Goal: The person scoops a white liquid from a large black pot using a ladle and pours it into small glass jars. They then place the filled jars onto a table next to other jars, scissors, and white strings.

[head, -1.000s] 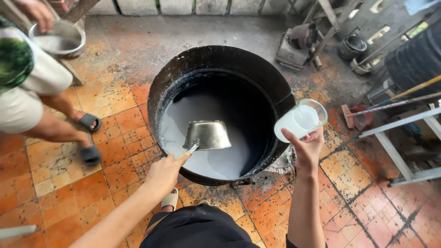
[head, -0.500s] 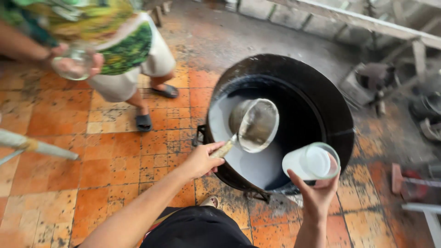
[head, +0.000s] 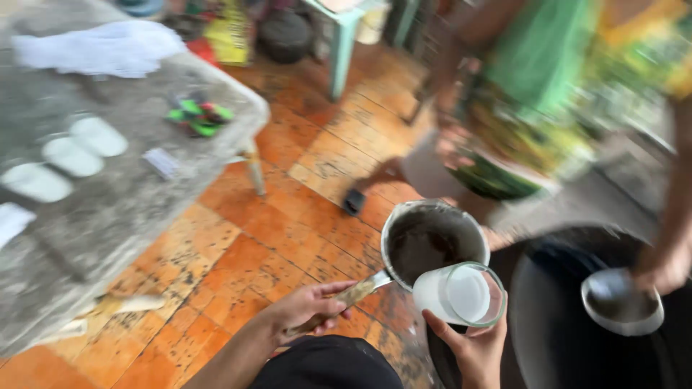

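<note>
Two hands are busy at the lower middle of the view; the left hand (head: pixel 306 310) has its fingers (head: pixel 339 289) clenched around the flat handle of a round metal ladle-pan (head: pixel 432 241), and the right hand (head: pixel 468 346) grasps a clear plastic cup of white liquid (head: pixel 461 294) from below, its rim touching the pan's rim; half a second ago the pan hung inside the big black vat (head: pixel 555 324), now it is lifted clear over the orange tiled floor (head: pixel 216 266), beside the cup, so scooping looks done; another person's hand (head: pixel 667 270) holds a second metal scoop (head: pixel 620 302) over the vat; a grey concrete worktop (head: pixel 108 209) carries white moulds near its left edge.
</note>
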